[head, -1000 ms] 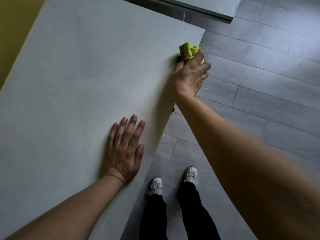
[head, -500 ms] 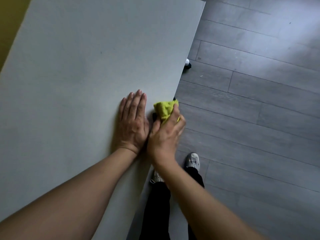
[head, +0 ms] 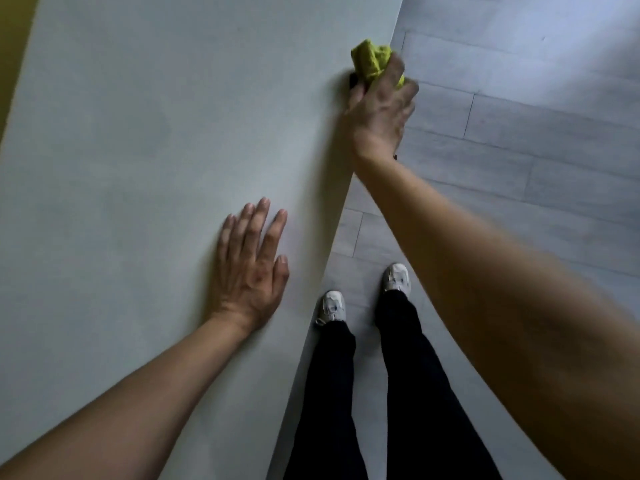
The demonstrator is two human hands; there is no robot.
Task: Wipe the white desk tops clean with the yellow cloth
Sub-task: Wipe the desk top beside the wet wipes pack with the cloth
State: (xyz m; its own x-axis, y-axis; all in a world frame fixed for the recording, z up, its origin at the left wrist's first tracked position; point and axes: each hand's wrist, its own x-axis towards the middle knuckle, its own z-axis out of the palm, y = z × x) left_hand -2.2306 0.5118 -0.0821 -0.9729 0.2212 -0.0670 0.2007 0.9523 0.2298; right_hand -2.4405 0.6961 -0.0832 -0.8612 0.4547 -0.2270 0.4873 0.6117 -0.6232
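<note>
Right hand [head: 379, 105] gripping bunched yellow cloth [head: 372, 62] at desk top [head: 138, 133] edge, left hand [head: 249, 268] flat (fingers straight).

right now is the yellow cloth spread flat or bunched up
Bunched up: the yellow cloth is a crumpled wad gripped in the right hand at the white desk top's right edge, not laid flat.

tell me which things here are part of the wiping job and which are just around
Part of the job:
- yellow cloth, bunched in the right hand at the desk's right edge
- white desk top
- left hand, flat on the desk

Just around:
- grey plank floor
- white shoes
- yellow wall strip
</note>
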